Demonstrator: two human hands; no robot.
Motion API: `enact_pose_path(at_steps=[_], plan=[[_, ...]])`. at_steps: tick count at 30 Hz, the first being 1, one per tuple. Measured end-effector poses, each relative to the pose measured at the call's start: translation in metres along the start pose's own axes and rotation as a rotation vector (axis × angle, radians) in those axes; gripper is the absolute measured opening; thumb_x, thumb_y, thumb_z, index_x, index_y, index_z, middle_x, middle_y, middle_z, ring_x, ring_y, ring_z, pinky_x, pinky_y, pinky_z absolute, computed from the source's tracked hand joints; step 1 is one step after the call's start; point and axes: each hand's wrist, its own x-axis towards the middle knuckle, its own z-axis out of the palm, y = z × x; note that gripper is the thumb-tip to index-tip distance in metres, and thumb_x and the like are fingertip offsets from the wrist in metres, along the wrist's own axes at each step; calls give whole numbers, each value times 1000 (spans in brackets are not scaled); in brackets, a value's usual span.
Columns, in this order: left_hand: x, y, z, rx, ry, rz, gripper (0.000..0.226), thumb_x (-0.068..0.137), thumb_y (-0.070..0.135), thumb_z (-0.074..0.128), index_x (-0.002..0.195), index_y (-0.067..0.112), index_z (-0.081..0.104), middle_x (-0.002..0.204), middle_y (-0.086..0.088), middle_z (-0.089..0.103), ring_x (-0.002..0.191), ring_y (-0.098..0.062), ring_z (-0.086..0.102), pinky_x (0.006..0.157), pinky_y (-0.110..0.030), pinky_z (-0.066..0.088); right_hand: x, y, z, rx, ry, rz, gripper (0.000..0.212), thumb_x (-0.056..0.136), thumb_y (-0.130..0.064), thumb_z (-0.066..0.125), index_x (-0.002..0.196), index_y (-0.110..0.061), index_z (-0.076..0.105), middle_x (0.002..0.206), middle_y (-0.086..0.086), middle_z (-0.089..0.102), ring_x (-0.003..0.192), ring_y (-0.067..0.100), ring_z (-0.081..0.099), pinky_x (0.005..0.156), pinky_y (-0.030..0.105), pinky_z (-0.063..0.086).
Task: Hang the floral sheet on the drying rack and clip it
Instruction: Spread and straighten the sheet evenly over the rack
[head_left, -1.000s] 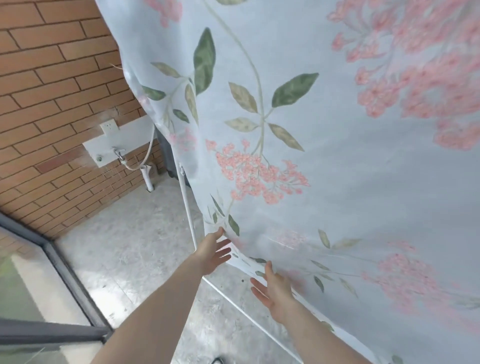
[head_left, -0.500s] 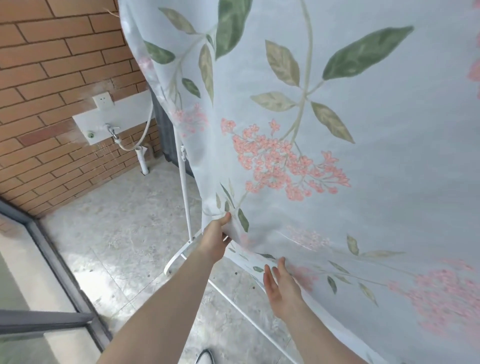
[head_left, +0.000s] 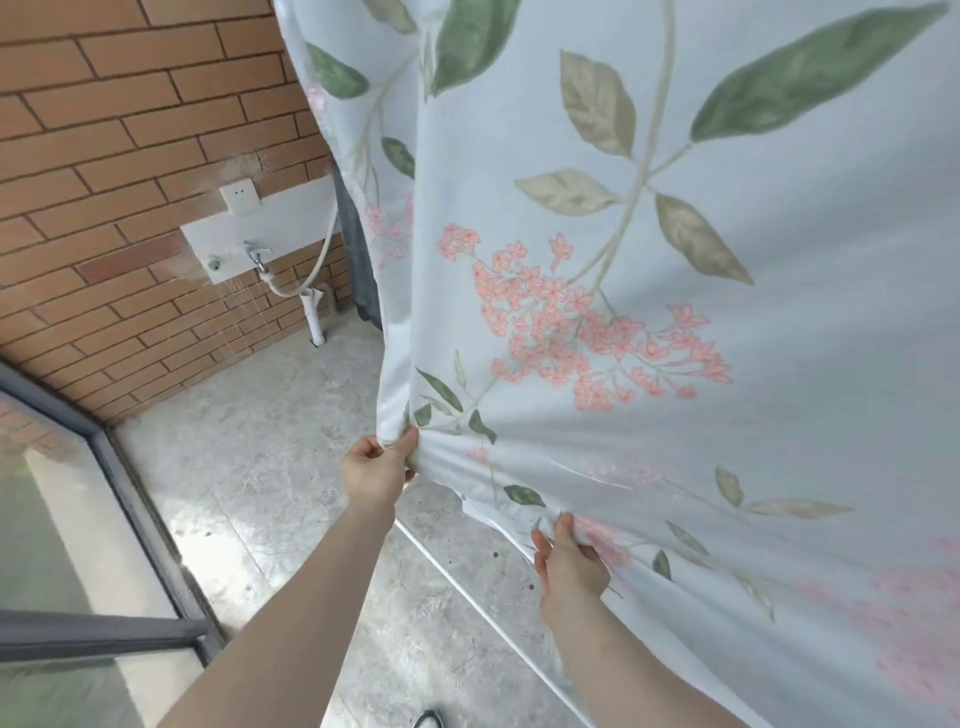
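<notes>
Floral sheet (head_left: 649, 249) hangs draped above and ahead of my hands. Left hand (head_left: 376, 467) pinches its corner; right hand (head_left: 569, 558) grips the hem just beside. Straightening step, I judge; next, even tension, then clips.

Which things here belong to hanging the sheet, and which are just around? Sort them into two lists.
Part of the job:
- sheet, hanging with its lower edge pulled
- left hand, gripping the sheet's corner
- right hand, gripping the lower edge
- rack bar, white, low under the sheet

Just around:
- tap and hose
- socket
- brick wall
- shoe
</notes>
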Motion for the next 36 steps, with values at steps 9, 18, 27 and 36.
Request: enact_pose_path(at_steps=[9, 18, 27, 36], plan=[[31, -21, -19, 49, 63, 32, 37, 83, 14, 88, 75, 7, 53, 82, -13, 64, 75, -25, 65, 54, -27, 59, 34, 27, 23, -203, 31, -49, 18, 98, -26, 72, 88, -10, 68, 92, 5, 76, 73, 15, 74, 57, 28, 53], [78, -48, -12, 109, 106, 6, 32, 81, 16, 89, 78, 5, 59, 84, -13, 69, 76, -25, 69, 58, -30, 62, 78, 63, 37, -271, 33, -40, 24, 96, -25, 73, 80, -8, 67, 75, 2, 72, 69, 14, 71, 57, 29, 53], [128, -97, -4, 203, 171, -10, 34, 79, 25, 91, 74, 10, 61, 82, -10, 74, 72, -25, 73, 68, -35, 63, 126, 115, 40, -368, 61, -57, 30, 95, -31, 74, 78, -6, 71, 68, 4, 75, 73, 18, 75, 61, 32, 58], [172, -146, -4, 290, 214, -14, 32, 79, 27, 90, 81, 7, 65, 69, -3, 68, 68, -25, 68, 74, -44, 65, 176, 160, 39, -495, 62, -19, 32, 95, -30, 74, 73, -5, 72, 59, -1, 73, 68, 17, 74, 74, 41, 64]])
